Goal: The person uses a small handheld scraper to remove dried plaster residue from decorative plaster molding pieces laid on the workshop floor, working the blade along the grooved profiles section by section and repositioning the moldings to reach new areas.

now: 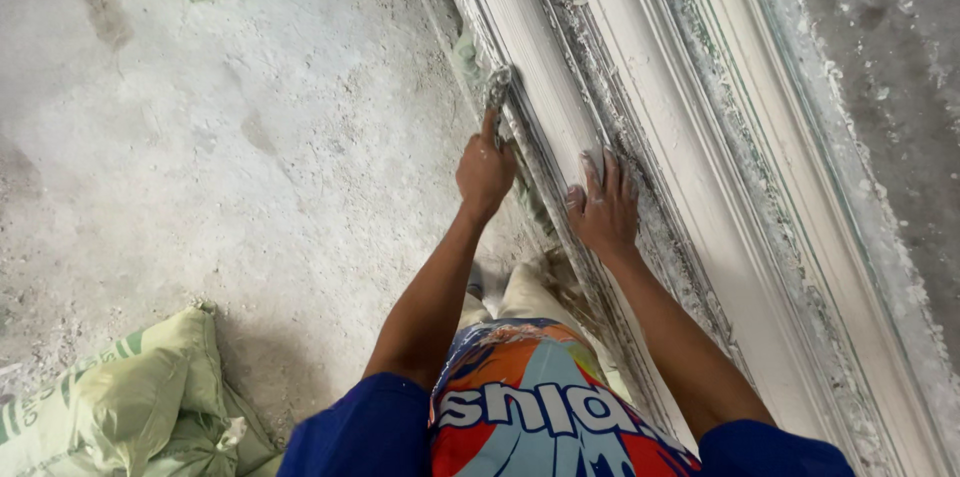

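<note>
We see one long white moulding (pixel 640 107), long axis running away from us toward upper left | left hand (pixel 485 172) clenched on one scraper (pixel 497 89), blade beyond fingertips | right hand (pixel 603 209) released, fingers flat on moulding | two green sacks (pixel 130 402).

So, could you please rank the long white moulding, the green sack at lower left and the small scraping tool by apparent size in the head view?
1. Long white moulding
2. Green sack, though nearness to the camera enlarges it
3. Scraping tool, held in the left hand
</note>
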`<state>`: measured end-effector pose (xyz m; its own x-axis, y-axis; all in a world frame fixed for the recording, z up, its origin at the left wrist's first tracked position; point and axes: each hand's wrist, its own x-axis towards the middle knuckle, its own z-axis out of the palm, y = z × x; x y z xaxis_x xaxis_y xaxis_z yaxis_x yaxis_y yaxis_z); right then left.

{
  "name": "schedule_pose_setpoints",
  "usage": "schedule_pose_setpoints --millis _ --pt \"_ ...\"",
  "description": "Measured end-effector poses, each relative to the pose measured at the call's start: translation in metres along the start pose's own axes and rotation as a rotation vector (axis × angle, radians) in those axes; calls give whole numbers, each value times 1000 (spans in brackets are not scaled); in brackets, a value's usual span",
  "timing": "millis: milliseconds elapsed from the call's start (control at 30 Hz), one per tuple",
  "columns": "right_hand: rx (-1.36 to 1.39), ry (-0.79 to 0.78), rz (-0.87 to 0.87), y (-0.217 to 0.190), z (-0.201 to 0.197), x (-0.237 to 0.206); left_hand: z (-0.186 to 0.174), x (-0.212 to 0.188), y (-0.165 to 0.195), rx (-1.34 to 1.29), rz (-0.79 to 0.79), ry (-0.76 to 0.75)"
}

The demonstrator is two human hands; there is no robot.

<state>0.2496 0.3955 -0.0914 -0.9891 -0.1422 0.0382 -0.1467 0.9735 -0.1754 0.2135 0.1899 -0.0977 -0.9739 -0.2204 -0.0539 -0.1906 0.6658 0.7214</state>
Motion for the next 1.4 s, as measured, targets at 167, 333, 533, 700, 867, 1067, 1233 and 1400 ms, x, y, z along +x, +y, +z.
schedule_pose_setpoints --millis 167,333,533,700,867,1067,1233,1400 --pt "24 -5 17 -5 -4 -1 -4 39 -9 -7 -46 -122" --pt "15 -19 9 -10 -6 13 -23 83 -7 15 -97 -75" --pt "85 41 -87 -20 11 85 -19 108 -18 -15 -116 -137" --pt "102 12 -131 -46 18 191 -30 167 -24 28 -119 -47" --pt "151 29 -113 -72 16 248 -47 169 -14 46 -75 -122" --pt "112 34 -122 -74 12 243 -49 237 -15 -17 -136 -61" --pt "108 22 -116 -79 9 248 -68 275 -10 -36 -49 -19" --pt "99 -39 -68 -81 6 252 -90 299 1 -24 -229 -136"
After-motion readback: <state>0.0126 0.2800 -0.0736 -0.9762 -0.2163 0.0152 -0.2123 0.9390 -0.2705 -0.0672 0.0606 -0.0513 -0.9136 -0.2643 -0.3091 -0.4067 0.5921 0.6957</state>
